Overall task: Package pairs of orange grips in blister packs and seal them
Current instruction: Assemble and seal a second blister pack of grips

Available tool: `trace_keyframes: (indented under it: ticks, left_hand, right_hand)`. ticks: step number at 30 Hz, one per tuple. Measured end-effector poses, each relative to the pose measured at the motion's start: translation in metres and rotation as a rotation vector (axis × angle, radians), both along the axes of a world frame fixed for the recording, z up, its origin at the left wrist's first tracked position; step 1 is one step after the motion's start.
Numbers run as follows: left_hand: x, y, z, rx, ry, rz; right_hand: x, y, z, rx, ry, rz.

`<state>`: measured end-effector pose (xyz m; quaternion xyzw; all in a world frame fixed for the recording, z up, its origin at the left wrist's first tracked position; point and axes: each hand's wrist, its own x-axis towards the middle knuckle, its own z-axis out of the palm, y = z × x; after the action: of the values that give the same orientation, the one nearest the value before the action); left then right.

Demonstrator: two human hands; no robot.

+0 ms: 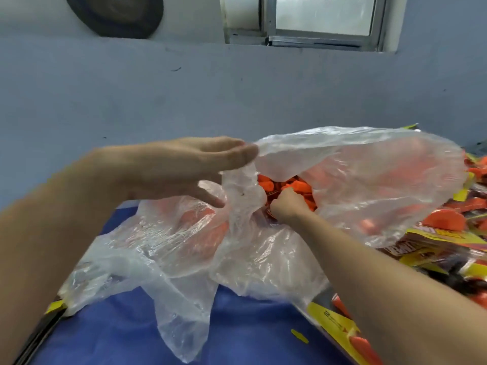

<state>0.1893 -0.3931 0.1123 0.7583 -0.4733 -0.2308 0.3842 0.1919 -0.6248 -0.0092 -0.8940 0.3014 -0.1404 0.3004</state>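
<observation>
The left hand, fingers nearly straight, pinches the raised rim of a large clear crinkled plastic bag between fingertips and thumb, holding the mouth open. The right hand reaches through that opening, knuckles up and fingers curled down among the loose orange plastic grips heaped inside; whether the fingers are closed on a grip cannot be told, as they are buried. The two hands are apart, separated by a hanging fold of the bag. The bag lies slumped on a blue table surface. To the right, touching the bag, lies a pile of blister packs with yellow-and-red printed cards holding orange grips. A small yellow scrap rests on the blue surface. Behind stands a blue-grey wall with a metal-framed window.
</observation>
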Motion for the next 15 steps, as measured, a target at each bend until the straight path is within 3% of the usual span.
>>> trace_keyframes:
  ticks: [2,5,10,15]
  left_hand:
    - [0.026,0.014,-0.023,-0.075,0.079,0.113]
    - [0.062,0.034,-0.068,-0.051,-0.125,0.449]
    - [0.092,0.064,-0.121,-0.022,-0.039,0.382]
    - [0.11,0.081,-0.136,-0.157,-0.046,0.35]
  right_hand:
    - [0.021,-0.017,-0.016,-0.121,0.086,-0.056]
    - [0.049,-0.046,-0.046,-0.322,0.202,-0.058]
    - [0.085,-0.092,-0.085,-0.555,0.391,-0.029]
    - [0.112,-0.126,-0.103,-0.553,0.289,-0.121]
